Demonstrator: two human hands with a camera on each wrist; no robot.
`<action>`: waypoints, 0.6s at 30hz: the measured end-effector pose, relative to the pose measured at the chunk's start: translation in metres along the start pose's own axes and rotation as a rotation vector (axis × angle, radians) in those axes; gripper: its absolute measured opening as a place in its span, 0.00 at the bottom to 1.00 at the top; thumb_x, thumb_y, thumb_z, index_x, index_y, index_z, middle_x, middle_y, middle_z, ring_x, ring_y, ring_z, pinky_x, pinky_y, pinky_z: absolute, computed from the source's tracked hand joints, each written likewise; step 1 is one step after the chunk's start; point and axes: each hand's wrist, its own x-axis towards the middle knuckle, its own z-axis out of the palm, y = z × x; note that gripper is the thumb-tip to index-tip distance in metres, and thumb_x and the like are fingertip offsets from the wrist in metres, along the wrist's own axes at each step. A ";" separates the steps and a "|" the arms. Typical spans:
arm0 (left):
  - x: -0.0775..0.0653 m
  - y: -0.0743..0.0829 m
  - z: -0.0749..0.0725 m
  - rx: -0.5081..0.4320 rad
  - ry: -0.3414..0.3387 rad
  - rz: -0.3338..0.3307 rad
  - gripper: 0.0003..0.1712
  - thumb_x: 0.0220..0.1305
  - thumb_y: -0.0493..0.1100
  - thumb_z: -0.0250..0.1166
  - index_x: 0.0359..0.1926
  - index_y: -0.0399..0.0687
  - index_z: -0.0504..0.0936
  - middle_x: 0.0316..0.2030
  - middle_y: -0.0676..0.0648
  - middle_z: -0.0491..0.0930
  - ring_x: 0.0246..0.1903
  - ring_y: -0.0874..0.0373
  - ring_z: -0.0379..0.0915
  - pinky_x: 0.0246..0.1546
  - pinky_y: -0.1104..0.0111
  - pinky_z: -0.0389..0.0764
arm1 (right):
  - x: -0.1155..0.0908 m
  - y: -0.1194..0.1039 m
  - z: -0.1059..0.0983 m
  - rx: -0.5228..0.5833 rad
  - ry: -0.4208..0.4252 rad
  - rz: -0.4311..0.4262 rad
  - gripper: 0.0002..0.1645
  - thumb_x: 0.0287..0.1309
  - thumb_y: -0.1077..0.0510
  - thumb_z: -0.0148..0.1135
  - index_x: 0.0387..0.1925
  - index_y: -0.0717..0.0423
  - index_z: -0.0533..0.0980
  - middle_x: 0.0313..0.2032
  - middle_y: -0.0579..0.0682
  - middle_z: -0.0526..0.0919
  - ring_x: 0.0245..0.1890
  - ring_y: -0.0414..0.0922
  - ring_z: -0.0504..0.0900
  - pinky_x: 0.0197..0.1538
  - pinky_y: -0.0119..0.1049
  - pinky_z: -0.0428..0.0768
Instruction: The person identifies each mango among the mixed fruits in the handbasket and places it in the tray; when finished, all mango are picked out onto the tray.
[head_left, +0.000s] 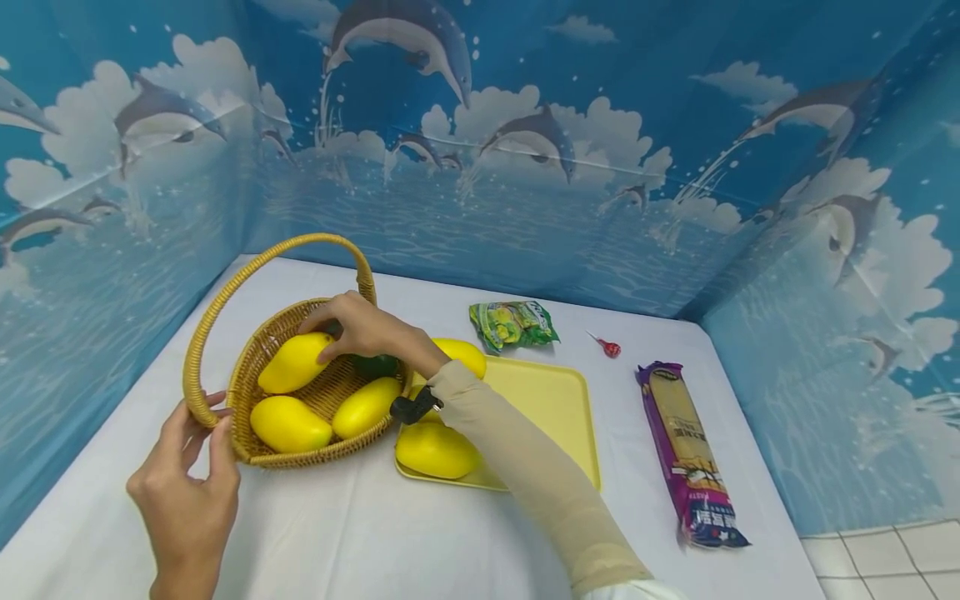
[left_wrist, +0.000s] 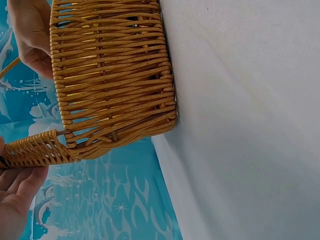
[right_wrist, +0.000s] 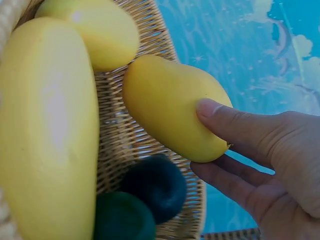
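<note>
A wicker basket (head_left: 322, 457) with a tall arched handle (head_left: 197, 350) stands at the left of the table. My left hand (head_left: 187, 483) grips the foot of that handle between thumb and fingers. Reaching into the basket, my right hand (head_left: 363, 327) pinches the end of a yellow mango (right_wrist: 170, 107), thumb on top and fingers beneath. Two other mangoes lie in the basket, one at its near left (head_left: 291, 423) and one at its near right (head_left: 366, 408). Dark green round fruits (right_wrist: 155, 187) sit beside them, mostly hidden by the right hand in the head view.
Right of the basket is a yellow tray (head_left: 558, 417) bearing mangoes (head_left: 437, 451), partly covered by the right forearm. Behind it lies a green snack bag (head_left: 513, 325), then a red lollipop (head_left: 611, 348). A pasta packet (head_left: 690, 458) lies at the right. Dolphin-print curtains enclose the table.
</note>
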 end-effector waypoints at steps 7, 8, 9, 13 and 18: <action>-0.001 0.001 0.001 -0.011 0.032 -0.005 0.24 0.69 0.27 0.70 0.65 0.31 0.81 0.56 0.36 0.88 0.55 0.81 0.78 0.58 0.84 0.78 | -0.017 -0.013 -0.013 -0.012 0.032 -0.033 0.29 0.63 0.63 0.77 0.65 0.64 0.82 0.63 0.58 0.86 0.59 0.49 0.86 0.56 0.20 0.83; -0.001 0.001 0.001 -0.014 0.042 -0.007 0.25 0.68 0.26 0.71 0.65 0.32 0.82 0.55 0.36 0.88 0.55 0.82 0.78 0.57 0.84 0.78 | -0.019 -0.015 -0.014 -0.020 0.034 -0.039 0.30 0.63 0.63 0.77 0.65 0.64 0.81 0.64 0.58 0.85 0.61 0.49 0.85 0.57 0.20 0.82; -0.001 0.001 0.001 -0.016 0.050 -0.008 0.25 0.67 0.25 0.71 0.65 0.32 0.82 0.55 0.36 0.89 0.54 0.82 0.78 0.57 0.85 0.78 | -0.021 -0.017 -0.015 -0.025 0.036 -0.045 0.30 0.64 0.63 0.77 0.66 0.64 0.81 0.65 0.58 0.84 0.62 0.49 0.85 0.58 0.20 0.82; -0.002 0.000 0.002 -0.017 0.057 -0.011 0.26 0.66 0.25 0.72 0.65 0.33 0.83 0.54 0.37 0.89 0.54 0.82 0.78 0.57 0.85 0.78 | -0.034 -0.023 -0.021 -0.057 0.076 -0.073 0.31 0.64 0.61 0.77 0.67 0.63 0.81 0.65 0.57 0.84 0.62 0.48 0.83 0.58 0.23 0.82; -0.002 0.002 0.001 -0.017 0.042 -0.008 0.26 0.67 0.26 0.71 0.65 0.33 0.82 0.55 0.37 0.89 0.55 0.80 0.78 0.57 0.84 0.78 | -0.056 -0.027 -0.027 -0.054 0.168 -0.091 0.30 0.65 0.60 0.77 0.67 0.62 0.81 0.62 0.57 0.85 0.57 0.46 0.85 0.57 0.26 0.85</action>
